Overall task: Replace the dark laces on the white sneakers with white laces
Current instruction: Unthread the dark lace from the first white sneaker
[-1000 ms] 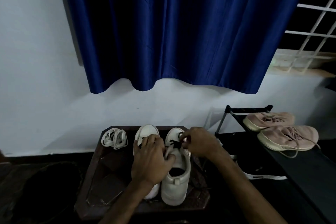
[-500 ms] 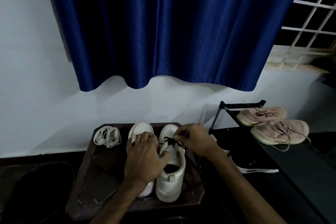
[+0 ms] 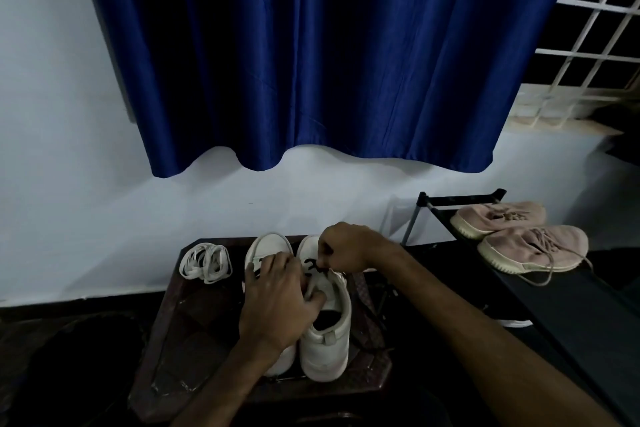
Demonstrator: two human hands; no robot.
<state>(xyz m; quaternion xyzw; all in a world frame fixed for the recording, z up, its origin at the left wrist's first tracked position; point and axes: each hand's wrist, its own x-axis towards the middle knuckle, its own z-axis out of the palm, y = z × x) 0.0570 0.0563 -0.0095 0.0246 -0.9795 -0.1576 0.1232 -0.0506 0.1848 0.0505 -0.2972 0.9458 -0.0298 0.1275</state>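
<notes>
Two white sneakers stand side by side on a dark wooden stool [image 3: 194, 340], toes toward the wall. My left hand [image 3: 277, 302] lies over the left sneaker [image 3: 268, 248] and grips the tongue of the right sneaker [image 3: 327, 343]. Over the right sneaker's front, my right hand [image 3: 346, 250] pinches the dark lace [image 3: 311, 266], which still runs through the lower eyelets. A bundle of white laces [image 3: 206, 262] lies at the stool's far left corner.
A black shoe rack [image 3: 561, 305] at the right carries a pair of pink sneakers [image 3: 530, 244]. A blue curtain [image 3: 311, 55] hangs on the white wall behind. A dark round object sits on the floor at the lower left.
My right hand has lifted slightly while pulling the dark lace at the right sneaker's front. My left hand keeps its hold on the tongue. The camera view shifted a little.
</notes>
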